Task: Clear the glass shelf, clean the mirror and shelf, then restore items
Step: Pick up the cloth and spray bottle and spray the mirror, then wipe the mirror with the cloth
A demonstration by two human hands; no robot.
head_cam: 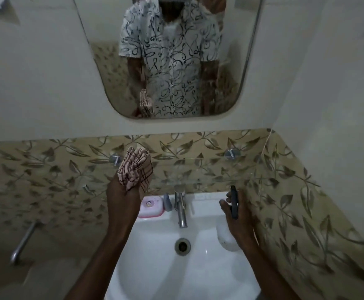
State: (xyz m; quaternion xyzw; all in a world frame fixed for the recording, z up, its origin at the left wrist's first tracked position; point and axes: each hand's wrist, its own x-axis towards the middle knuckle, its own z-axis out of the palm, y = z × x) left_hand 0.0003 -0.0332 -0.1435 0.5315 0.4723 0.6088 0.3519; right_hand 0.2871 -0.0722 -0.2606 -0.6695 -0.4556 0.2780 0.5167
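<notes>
1. Two bare hands reach over a glossy white ceramic sink point(155, 267). The left hand point(123, 197) is clenched around a crumpled pink cloth with dark checked lines point(135, 168), raised in front of the transparent glass shelf point(198, 169).
2. The right hand point(236, 215) grasps a white plastic spray bottle with a black nozzle point(234, 201) over the sink's right rim.
3. The shelf is a clear flat pane held on round chrome wall mounts point(230, 153); its surface looks bare, and the beige leaf-patterned tiles point(284, 191) show through it.
4. Above hangs a frameless mirror with rounded lower corners point(168, 61) on smooth pale wall; it reflects a person's scribble-printed shirt and the cloth.
5. On the sink's back edge stand a slim chrome tap point(181, 207), a pink rounded soap case point(151, 206) left of it, and a small grey item point(167, 201) between them.
6. A chrome pipe point(24, 241) sits low on the left wall.
</notes>
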